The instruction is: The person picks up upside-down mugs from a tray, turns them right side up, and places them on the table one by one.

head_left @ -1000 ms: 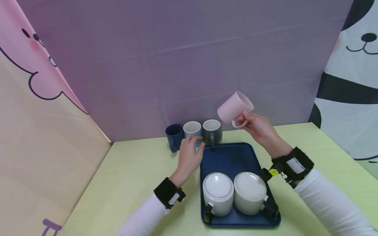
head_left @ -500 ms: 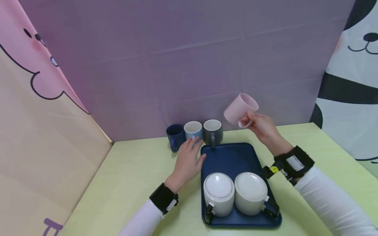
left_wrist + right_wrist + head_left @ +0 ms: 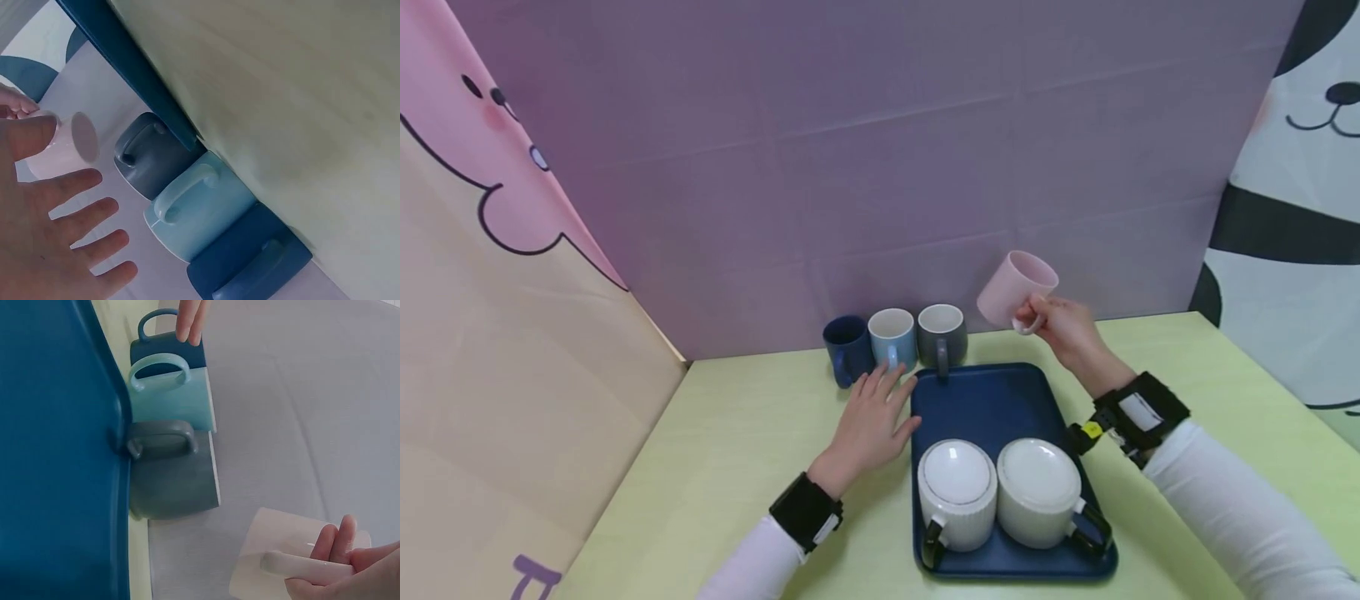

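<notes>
My right hand (image 3: 1067,333) pinches the handle of a pink mug (image 3: 1011,289), holding it tilted in the air near the back wall, mouth toward the upper right. With fingers spread and straight, my left hand (image 3: 865,425) hovers just left of the tray, holding nothing. Beyond its fingertips stand three upright mugs in a row: dark blue (image 3: 847,348), light blue (image 3: 892,337) and grey (image 3: 942,337), handles facing me. In the right wrist view the pink mug's handle (image 3: 306,569) lies between thumb and fingers.
A dark blue tray (image 3: 981,400) lies on the pale green table (image 3: 737,450). At its near end two white mugs, one at left (image 3: 957,500) and one at right (image 3: 1037,496), stand upside down, with black handles. A purple cloth wall (image 3: 887,167) rises behind the table.
My left hand has drawn back from the row of mugs toward me and spread its fingers. My right hand has moved the pink mug slightly right and lower.
</notes>
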### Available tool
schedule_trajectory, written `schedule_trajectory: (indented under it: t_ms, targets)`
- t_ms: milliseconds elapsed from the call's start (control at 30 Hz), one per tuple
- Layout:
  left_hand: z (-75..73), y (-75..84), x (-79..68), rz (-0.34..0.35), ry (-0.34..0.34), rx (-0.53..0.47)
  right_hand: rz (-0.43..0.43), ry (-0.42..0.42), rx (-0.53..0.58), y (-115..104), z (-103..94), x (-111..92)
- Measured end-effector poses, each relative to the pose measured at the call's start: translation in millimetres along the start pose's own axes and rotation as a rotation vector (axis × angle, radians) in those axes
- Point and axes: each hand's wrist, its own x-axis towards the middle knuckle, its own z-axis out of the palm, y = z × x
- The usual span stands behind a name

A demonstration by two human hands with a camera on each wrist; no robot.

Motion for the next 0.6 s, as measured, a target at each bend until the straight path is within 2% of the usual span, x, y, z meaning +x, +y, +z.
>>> schedule_trajectory:
  t_ms: [267,433,600]
  targets:
    - [3.5,-3.9,-6.1,-0.010,-0.064,0.002,0.022,0.024,-0.056,8.5,-2.3,7.7]
    - [4.5,-5.7,-10.2,-0.010,-0.063,-0.018,0.035,0.049,-0.111,15.6,-2.8,14.3]
    - [5.6,-8.9,-13.6,-0.013,-0.060,-0.034,0.058,0.086,-0.223,24.3,-1.8,20.7]
